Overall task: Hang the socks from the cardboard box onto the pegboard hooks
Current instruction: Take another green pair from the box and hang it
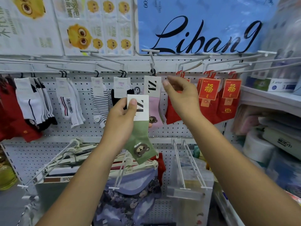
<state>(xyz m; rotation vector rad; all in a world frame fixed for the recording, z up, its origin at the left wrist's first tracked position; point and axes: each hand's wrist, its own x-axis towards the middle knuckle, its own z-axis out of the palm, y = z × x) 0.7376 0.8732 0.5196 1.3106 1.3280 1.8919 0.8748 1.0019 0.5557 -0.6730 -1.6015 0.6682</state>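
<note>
Left hand (121,115) is holding one green sock (140,144) up in front of the pegboard (81,132); right hand (180,95) is hovering beside it.
One black sock (114,99) and one pink sock (154,109) are hanging just behind the green one, and two red packs (210,88) are hanging to the right. Left thumb and fingers are pinching the green sock's card. Right fingers are curling loosely, half open, gripping nothing, just beside the pink sock's card.
</note>
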